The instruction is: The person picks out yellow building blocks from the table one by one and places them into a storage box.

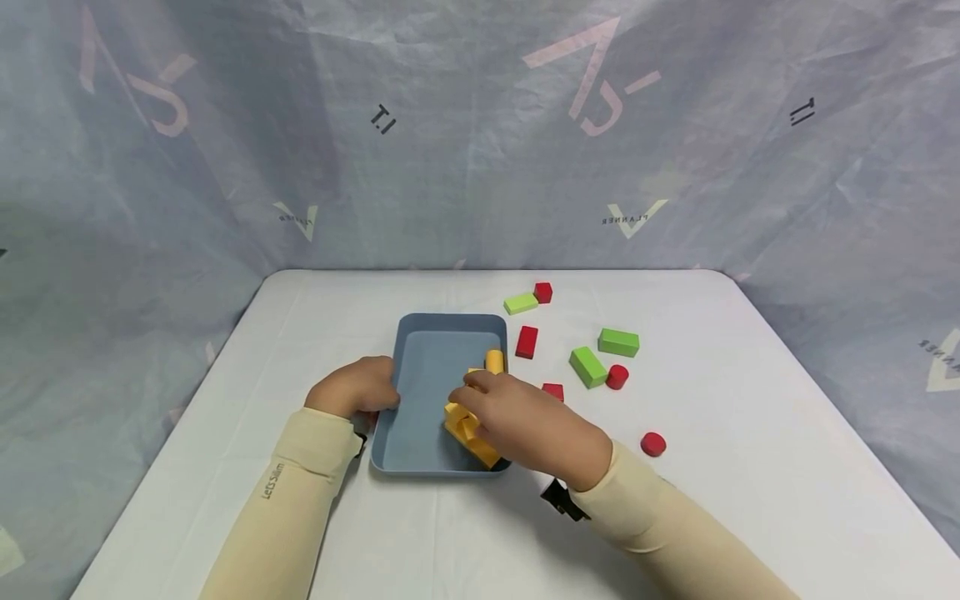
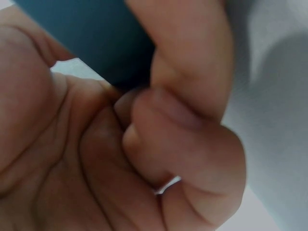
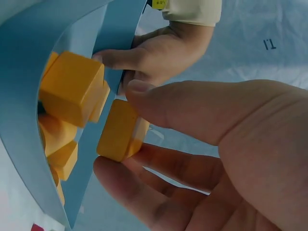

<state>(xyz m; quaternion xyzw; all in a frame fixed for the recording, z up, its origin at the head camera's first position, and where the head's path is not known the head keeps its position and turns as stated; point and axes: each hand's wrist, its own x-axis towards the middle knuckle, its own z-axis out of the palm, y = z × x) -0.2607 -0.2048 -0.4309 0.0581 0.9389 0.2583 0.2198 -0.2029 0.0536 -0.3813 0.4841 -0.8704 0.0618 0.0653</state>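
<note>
A shallow blue-grey tray (image 1: pixel 423 425) lies on the white table. My left hand (image 1: pixel 354 387) grips its left edge; in the left wrist view, curled fingers and thumb are around the tray wall (image 2: pixel 96 36). Over the tray's right side, my right hand (image 1: pixel 521 425) pinches a yellow block (image 3: pixel 115 130) between thumb and fingertips, clearest in the right wrist view. Several other yellow blocks (image 3: pixel 72 86) are gathered along the tray's right wall, including a yellow cylinder (image 1: pixel 494 362). My right hand partly hides this group in the head view.
To the tray's right lie green blocks (image 1: pixel 588 367), a lighter green block (image 1: pixel 521 303), a flat red block (image 1: pixel 527 342), a red cube (image 1: pixel 543 292) and red round pieces (image 1: pixel 653 444). Another red block (image 1: pixel 553 391) is partly behind my right hand. A grey printed curtain (image 1: pixel 465 167) hangs behind the table.
</note>
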